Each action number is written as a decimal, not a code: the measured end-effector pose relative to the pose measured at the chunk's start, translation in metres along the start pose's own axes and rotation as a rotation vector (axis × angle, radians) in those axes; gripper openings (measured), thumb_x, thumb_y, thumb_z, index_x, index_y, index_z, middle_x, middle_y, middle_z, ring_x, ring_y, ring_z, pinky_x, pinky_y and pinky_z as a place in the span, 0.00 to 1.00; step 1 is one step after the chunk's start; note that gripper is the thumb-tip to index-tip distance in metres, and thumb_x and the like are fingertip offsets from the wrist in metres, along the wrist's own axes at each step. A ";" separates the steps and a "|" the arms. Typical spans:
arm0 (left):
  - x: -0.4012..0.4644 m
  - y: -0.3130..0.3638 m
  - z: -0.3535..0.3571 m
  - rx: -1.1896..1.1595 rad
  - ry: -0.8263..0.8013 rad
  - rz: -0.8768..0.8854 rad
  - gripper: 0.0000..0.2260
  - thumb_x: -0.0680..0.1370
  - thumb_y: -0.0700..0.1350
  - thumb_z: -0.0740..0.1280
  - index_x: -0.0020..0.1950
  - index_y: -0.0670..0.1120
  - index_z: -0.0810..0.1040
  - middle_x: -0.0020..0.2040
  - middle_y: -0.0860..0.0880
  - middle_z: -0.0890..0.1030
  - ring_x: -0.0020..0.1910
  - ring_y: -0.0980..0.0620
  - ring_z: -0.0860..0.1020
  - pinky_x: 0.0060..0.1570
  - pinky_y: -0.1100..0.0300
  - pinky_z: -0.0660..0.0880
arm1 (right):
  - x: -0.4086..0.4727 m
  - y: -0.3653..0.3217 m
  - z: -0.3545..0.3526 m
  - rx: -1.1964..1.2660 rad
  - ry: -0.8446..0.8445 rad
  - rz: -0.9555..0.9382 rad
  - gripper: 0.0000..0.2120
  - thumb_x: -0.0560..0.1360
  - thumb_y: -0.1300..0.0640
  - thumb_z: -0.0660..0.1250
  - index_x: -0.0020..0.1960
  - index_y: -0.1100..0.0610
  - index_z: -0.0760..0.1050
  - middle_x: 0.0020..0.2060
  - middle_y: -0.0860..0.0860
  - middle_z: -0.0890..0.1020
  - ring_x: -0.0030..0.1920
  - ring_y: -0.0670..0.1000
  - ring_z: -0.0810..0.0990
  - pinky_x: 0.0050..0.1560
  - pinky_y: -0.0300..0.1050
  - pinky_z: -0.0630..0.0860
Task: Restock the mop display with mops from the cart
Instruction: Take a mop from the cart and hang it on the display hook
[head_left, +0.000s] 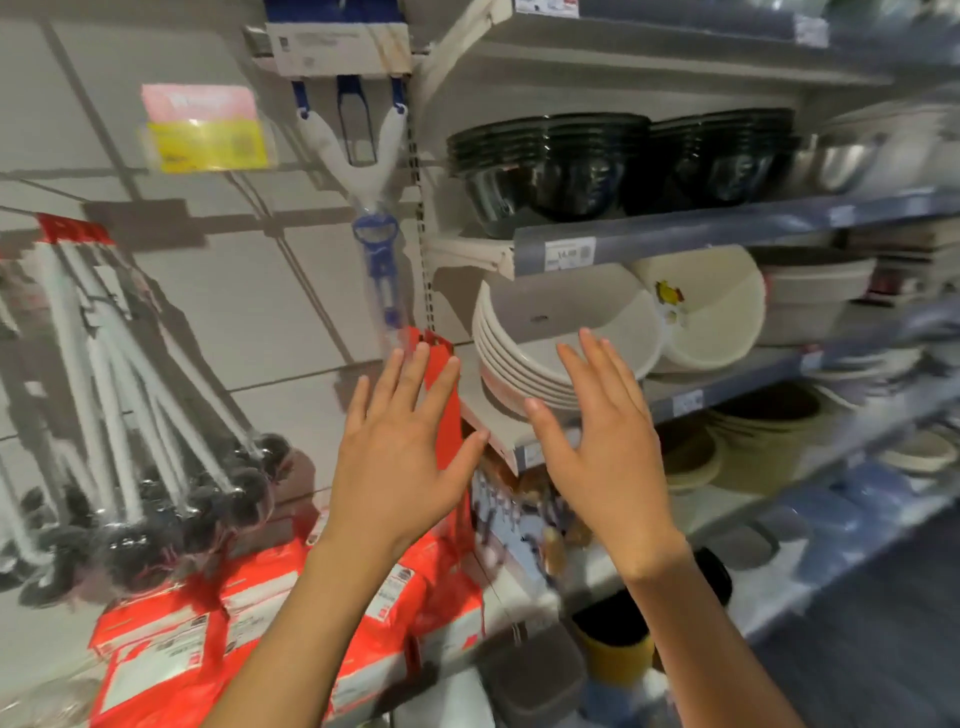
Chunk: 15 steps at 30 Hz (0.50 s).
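Both hands raised, fingers spread, holding nothing.
Left hand (400, 447) and right hand (605, 441) are up in front of the red-tagged mop (375, 156) hanging on the wall beside the shelf (675, 228). More mops (130, 415) hang bunched at left over red packs (171, 654).

A housewares shop: shelves (727, 223) with price labels (569, 253) carry stacked black bowls (545, 166) and white basins (535, 358); packaged mops (374, 171) hang alongside.
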<state>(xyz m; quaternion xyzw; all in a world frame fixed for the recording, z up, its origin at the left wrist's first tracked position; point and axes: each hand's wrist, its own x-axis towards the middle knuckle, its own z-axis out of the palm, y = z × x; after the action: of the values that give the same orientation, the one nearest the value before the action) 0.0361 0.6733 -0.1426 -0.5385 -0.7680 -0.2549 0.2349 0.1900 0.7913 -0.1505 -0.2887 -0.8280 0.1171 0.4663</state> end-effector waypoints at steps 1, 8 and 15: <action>-0.007 0.003 0.001 -0.016 -0.016 0.031 0.35 0.77 0.67 0.50 0.81 0.52 0.63 0.82 0.47 0.59 0.81 0.46 0.54 0.78 0.41 0.53 | -0.014 -0.001 -0.004 -0.033 0.013 0.034 0.34 0.79 0.36 0.53 0.80 0.51 0.60 0.81 0.48 0.57 0.80 0.47 0.49 0.80 0.51 0.51; -0.059 0.060 0.013 -0.225 -0.119 0.198 0.36 0.75 0.66 0.53 0.78 0.50 0.67 0.81 0.45 0.61 0.80 0.44 0.58 0.77 0.43 0.55 | -0.126 0.000 -0.064 -0.180 0.081 0.284 0.32 0.78 0.39 0.58 0.79 0.52 0.63 0.80 0.50 0.59 0.81 0.49 0.51 0.80 0.51 0.50; -0.115 0.161 0.015 -0.405 -0.234 0.438 0.36 0.76 0.67 0.50 0.80 0.50 0.65 0.81 0.45 0.60 0.81 0.45 0.55 0.78 0.42 0.54 | -0.237 -0.001 -0.162 -0.436 0.186 0.491 0.32 0.80 0.36 0.56 0.79 0.51 0.61 0.81 0.48 0.57 0.81 0.47 0.49 0.80 0.52 0.52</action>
<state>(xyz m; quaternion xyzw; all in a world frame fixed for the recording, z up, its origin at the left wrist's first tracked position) 0.2232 0.6485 -0.2042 -0.7526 -0.5892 -0.2823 0.0820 0.4203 0.6394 -0.2295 -0.5819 -0.6933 0.0193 0.4247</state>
